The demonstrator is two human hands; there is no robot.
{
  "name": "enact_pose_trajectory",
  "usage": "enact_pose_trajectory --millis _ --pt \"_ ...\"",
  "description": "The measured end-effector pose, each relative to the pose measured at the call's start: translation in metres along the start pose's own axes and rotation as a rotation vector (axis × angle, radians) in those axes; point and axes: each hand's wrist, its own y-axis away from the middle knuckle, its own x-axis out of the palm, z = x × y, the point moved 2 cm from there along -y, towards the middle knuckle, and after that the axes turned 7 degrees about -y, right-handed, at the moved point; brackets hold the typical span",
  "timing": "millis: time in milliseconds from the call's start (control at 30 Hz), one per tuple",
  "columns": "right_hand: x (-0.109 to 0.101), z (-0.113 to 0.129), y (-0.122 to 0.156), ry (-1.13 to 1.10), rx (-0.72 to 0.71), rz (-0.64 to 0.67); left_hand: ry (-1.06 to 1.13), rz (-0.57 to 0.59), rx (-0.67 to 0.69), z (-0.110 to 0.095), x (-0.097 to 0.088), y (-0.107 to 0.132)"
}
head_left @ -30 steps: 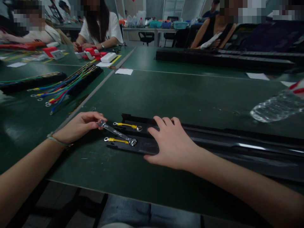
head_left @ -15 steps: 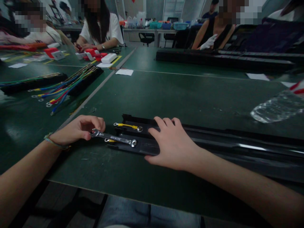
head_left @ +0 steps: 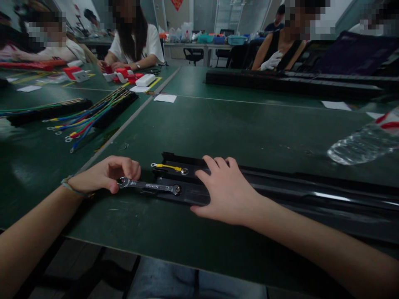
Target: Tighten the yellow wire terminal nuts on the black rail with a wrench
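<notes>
My left hand [head_left: 106,174] pinches the free end of a small silver wrench [head_left: 148,186]. The wrench's other end sits on a bolt at the near left end of a long black rail [head_left: 280,187] lying across the green table [head_left: 218,124]. My right hand [head_left: 226,189] lies flat on the rail just right of the wrench, fingers stretched out, pressing it down. A short yellow wire with ring terminals [head_left: 168,167] is fixed to the rail's far left corner. The wrench hides whatever lies under it.
A clear plastic bottle [head_left: 363,143] lies on its side at the right. Black rails with coloured wires [head_left: 90,114] sit at the left. White paper slips [head_left: 165,98] lie farther back. Other people work at the far tables, beside another long black rail [head_left: 296,81].
My left hand has swung the wrench's free end toward me, from slanting up-left to lying nearly level. It now covers the second yellow wire. My right hand has stayed on the rail.
</notes>
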Motion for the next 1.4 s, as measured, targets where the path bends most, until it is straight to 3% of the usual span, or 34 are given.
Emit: enact_pose_trajectory --millis 300,733,833,1033,1200,1400 --pt "0.0 -0.001 0.0 -0.001 -0.01 -0.02 -0.123 -0.229 -0.061 0.015 -0.014 0.002" --pt "0.001 -0.001 -0.001 -0.019 -0.005 -0.031 -0.322 -0.38 -0.189 0.014 -0.017 0.002" --pt "0.001 -0.001 -0.001 -0.017 -0.007 -0.035 -0.283 -0.337 -0.146 0.013 -0.017 0.003" --pt "0.002 -0.001 0.0 -0.009 -0.013 -0.021 -0.001 -0.094 -0.004 0.005 -0.005 0.001" --pt "0.002 -0.002 -0.001 0.0 -0.009 -0.02 0.063 0.073 -0.004 -0.003 0.006 -0.001" --pt "0.002 -0.002 -0.001 -0.007 -0.011 -0.034 0.073 0.104 -0.03 -0.005 0.008 0.0"
